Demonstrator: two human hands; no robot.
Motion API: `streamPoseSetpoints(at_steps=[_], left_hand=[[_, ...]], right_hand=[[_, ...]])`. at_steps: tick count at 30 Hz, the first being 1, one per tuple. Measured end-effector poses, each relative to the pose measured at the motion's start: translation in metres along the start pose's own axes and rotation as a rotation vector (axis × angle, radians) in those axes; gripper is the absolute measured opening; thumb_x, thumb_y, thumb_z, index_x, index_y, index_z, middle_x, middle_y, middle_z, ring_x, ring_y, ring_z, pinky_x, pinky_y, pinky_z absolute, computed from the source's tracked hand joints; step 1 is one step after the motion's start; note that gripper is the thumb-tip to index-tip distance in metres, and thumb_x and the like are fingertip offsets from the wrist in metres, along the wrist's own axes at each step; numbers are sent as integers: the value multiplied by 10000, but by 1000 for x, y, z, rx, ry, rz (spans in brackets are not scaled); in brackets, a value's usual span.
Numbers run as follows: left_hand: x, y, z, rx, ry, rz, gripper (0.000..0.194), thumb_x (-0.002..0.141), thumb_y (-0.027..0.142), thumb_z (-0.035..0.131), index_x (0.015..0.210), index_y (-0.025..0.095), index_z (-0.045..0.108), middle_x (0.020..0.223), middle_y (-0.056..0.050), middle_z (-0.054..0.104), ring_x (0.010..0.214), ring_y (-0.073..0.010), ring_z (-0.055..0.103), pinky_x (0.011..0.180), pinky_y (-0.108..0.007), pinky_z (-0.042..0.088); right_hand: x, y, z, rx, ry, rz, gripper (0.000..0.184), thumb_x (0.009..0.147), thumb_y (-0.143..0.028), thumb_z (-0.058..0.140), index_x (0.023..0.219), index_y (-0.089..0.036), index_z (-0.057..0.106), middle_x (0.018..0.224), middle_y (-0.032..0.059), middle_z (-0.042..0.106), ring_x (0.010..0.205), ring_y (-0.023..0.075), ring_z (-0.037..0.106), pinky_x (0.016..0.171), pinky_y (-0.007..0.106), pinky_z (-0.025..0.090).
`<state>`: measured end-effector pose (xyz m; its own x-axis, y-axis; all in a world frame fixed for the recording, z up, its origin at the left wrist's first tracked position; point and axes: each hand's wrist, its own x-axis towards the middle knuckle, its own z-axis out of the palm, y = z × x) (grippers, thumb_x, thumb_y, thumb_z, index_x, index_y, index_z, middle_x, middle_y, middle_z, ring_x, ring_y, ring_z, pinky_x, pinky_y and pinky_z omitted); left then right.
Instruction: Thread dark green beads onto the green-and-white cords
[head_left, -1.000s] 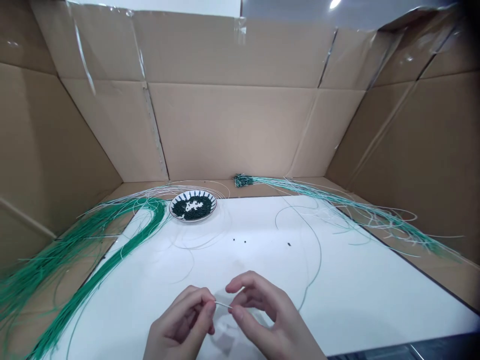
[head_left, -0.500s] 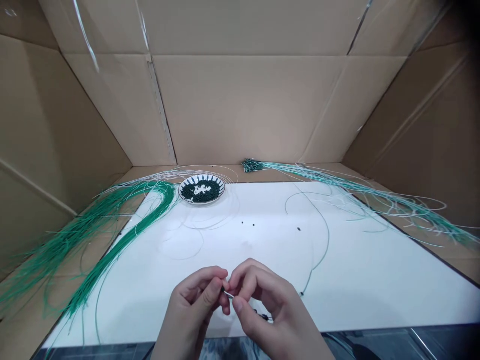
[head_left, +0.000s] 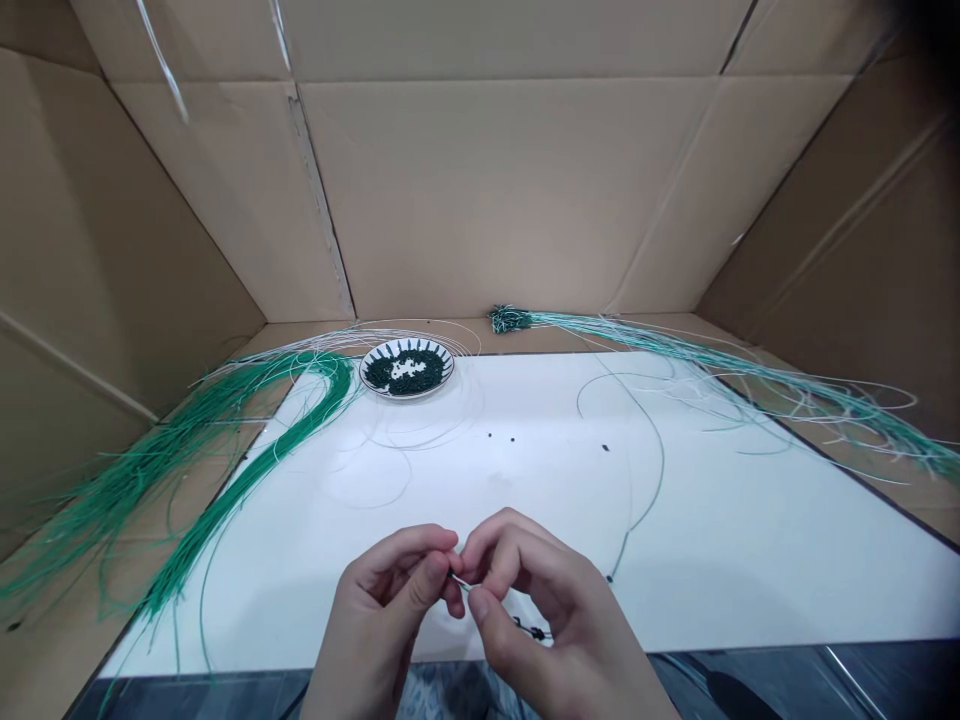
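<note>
My left hand [head_left: 401,595] is closed, thumb and index finger pinching a small dark bead [head_left: 451,573] near the front edge of the white board. Beside it, nearly touching, my right hand [head_left: 540,600] pinches a thin cord [head_left: 463,584] that runs up to that bead. Several more dark beads [head_left: 534,631] on a strand show below the right fingers, partly hidden by the hand. Away from both hands, a white plate [head_left: 370,386] with dark rim marks holds a heap of tiny dark green beads [head_left: 420,380].
A bundle of green cords [head_left: 247,470] curves along the left. Another bundle [head_left: 675,350], knotted with beads at one end, stretches right. A single cord [head_left: 660,470] and a few loose beads [head_left: 512,439] lie on the white board [head_left: 750,560]. Cardboard walls [head_left: 510,200] enclose it.
The view has shifted slightly, so the board and plate sit a little higher. Both hands keep nearly the same pinch on the bead and cord.
</note>
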<state>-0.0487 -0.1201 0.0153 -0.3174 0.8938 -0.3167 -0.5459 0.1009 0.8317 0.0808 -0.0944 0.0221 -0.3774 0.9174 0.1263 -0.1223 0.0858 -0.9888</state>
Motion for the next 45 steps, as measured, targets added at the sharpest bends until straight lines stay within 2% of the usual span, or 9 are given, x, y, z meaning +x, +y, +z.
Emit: streamPoseSetpoints(at_steps=[18,26,45], left_hand=[[-1,0,-6,130,-45,120,313,480,478,979,659,261,840,567,3,755,536,-110,632,581,-182,520],[-2,1,-6,130,-47,130,310,482,474,979,654,255,842,575,-2,751,529,-123,627,569,-212,523],[-4,2,-4,116,-45,144,283,482,459,983,646,279,838,570,26,754,510,-90,634,560,-155,523]], right_hand=[[-3,-3,0,10,4,14,205,785,-179,652,660,-225,496,836,26,623,792,188,616,758,312,500],[-3,-6,-1,19,-2,31,207,772,-187,665,665,-228,493,825,21,611,788,187,616,756,311,500],[-4,-10,-1,8,-22,34,190,772,-174,609,646,-227,478,824,19,595,782,184,596,770,317,489]])
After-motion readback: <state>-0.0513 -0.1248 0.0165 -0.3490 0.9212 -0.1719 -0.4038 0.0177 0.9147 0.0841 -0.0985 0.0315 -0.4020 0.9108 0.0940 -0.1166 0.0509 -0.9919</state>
